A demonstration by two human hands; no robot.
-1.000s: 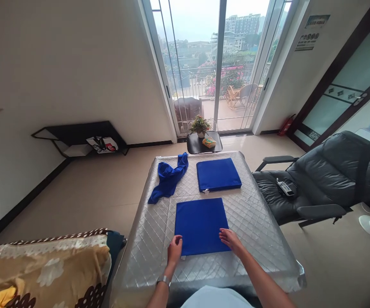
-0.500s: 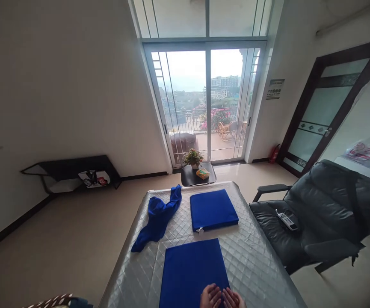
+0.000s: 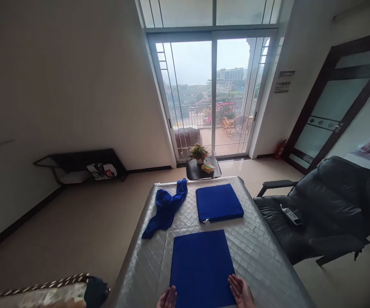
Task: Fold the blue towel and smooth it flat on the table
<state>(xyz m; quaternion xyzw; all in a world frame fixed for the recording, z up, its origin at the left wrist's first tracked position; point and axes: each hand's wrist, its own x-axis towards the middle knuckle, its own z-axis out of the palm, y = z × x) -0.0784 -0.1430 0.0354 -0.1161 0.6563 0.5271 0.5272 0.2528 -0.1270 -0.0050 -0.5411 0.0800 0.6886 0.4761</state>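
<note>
A flat folded blue cloth (image 3: 202, 265) lies on a silver quilted cover nearest me. My left hand (image 3: 167, 298) is at its lower left edge, fingers extended and slightly cupped, palm facing inward. At the opposite edge, my right hand (image 3: 241, 291) has its fingers stretched out, the tips at the cloth's side. Neither hand grips anything; whether they press on the edges I cannot tell. Farther back sits a thicker folded blue stack (image 3: 219, 202) with a small white tag. To its left lies a crumpled blue cloth (image 3: 164, 209).
The silver quilted surface (image 3: 258, 256) carries all the cloths. A black chair with a plant (image 3: 199, 152) stands beyond its far edge. On the right is a black leather armchair (image 3: 326, 218) holding a remote (image 3: 290, 214). Patterned fabric (image 3: 56, 295) shows at lower left.
My hands have moved apart, from close together over the cloth's lower right to its left and right edges. The view has shifted slightly, and the cloths stay put on the cover.
</note>
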